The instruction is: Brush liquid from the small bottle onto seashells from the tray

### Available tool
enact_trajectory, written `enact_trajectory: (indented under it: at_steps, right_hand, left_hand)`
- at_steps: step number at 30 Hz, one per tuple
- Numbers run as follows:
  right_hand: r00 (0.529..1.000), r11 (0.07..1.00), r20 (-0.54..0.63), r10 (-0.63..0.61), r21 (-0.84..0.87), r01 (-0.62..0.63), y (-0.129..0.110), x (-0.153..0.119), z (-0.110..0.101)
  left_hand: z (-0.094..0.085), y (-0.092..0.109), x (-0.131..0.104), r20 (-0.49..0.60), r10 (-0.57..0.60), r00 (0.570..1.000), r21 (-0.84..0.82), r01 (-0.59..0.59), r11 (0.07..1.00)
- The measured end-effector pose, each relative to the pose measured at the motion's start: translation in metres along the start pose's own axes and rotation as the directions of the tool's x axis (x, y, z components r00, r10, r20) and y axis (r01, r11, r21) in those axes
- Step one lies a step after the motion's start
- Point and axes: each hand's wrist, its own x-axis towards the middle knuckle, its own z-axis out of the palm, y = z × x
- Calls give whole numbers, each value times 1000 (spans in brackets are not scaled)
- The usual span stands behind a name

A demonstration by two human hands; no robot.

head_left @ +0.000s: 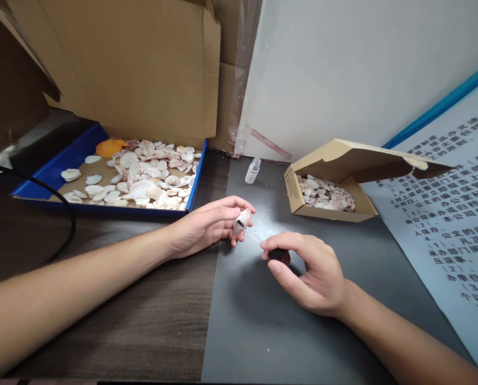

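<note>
Between the fingers of my left hand is a small ribbed seashell, pale with reddish-brown marks. My right hand pinches a black brush cap like that of a nail polish bottle. From the cap a thin pale stem reaches toward the shell; its tip lies at or very near the shell, and I cannot tell whether it touches. Beyond both hands, a small clear bottle with a printed label stands uncapped on the grey mat.
At the back left, a blue-edged cardboard box with its lid raised holds many shells. A smaller cardboard box of shells stands at right, lid partly up. Printed sheets lie along the right. A black cable curves across the left.
</note>
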Motion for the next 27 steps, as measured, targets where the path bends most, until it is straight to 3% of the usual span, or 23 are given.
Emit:
enact_trajectory:
  at_steps: [9, 15, 21, 27]
  right_hand:
    - [1000, 1000, -18, -9, 8, 9, -1, 1, 0]
    - [1000, 1000, 31, 4, 6, -4, 0, 1, 0]
    - [1000, 1000, -22, 14, -3, -14, 0, 0, 1]
    - [1000, 1000, 22, 11, -16, -11, 0, 1, 1]
  left_hand:
    - [0, 1, 0, -10, 2, 1000, -8, -2, 1000]
    - [0, 2, 0, -8, -6, 1000, -4, 6, 1000]
    - [1, 2, 0, -7, 0, 1000, -9, 0, 1000]
    - [0, 1, 0, -8, -10, 1000, -7, 10, 1000]
